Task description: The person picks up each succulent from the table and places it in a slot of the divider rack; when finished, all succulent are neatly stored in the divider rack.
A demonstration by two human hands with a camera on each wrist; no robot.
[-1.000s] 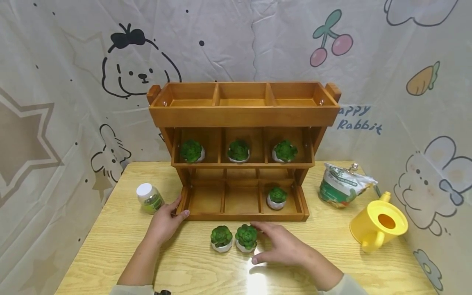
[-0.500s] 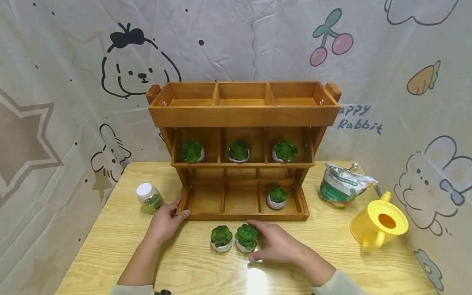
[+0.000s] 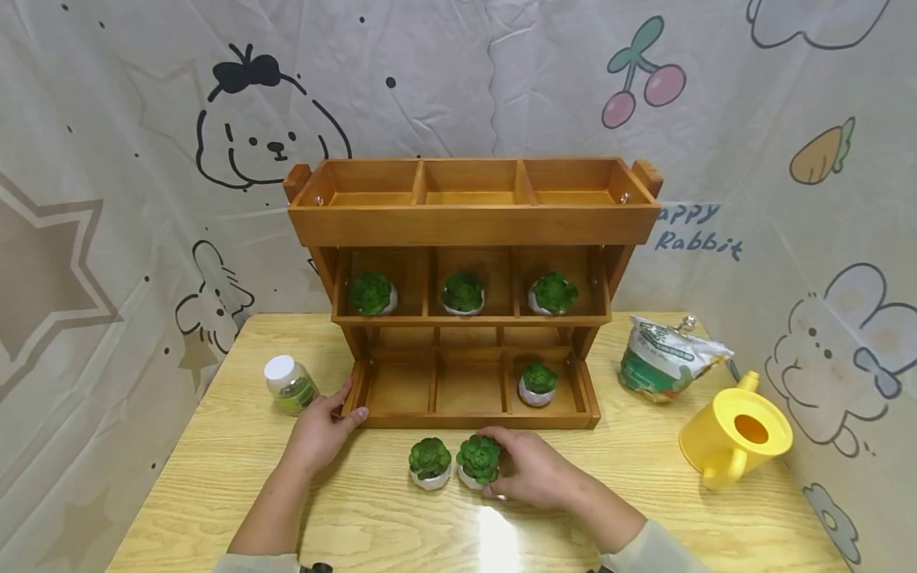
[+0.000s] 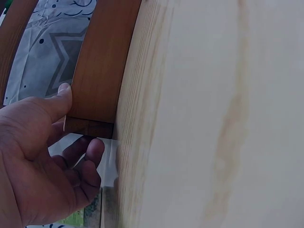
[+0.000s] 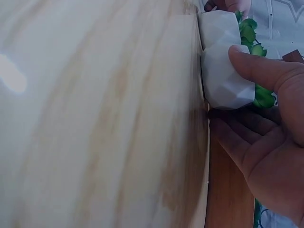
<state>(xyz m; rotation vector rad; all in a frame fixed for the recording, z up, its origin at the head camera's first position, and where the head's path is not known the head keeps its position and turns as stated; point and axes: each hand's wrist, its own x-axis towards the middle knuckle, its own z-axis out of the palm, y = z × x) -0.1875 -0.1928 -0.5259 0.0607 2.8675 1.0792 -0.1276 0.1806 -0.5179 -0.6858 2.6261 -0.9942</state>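
Note:
My left hand grips the lower left corner of a three-tier wooden plant stand. In the left wrist view the thumb lies on the stand's front board and the fingers bend round its end. On the table before the stand are two potted succulents in white faceted pots. My right hand is round the right potted succulent; in the right wrist view its thumb presses the white pot, with the other fingers round the far side. The left potted succulent stands close beside it.
Three potted succulents fill the middle tier, and one more succulent sits in the bottom right compartment. A white-lidded jar stands at left. To the right are a green-and-white bag and a yellow watering can.
My right hand has moved slightly left, and its thumb and fingers have closed in round the right potted succulent. The left hand has stayed on the stand's corner.

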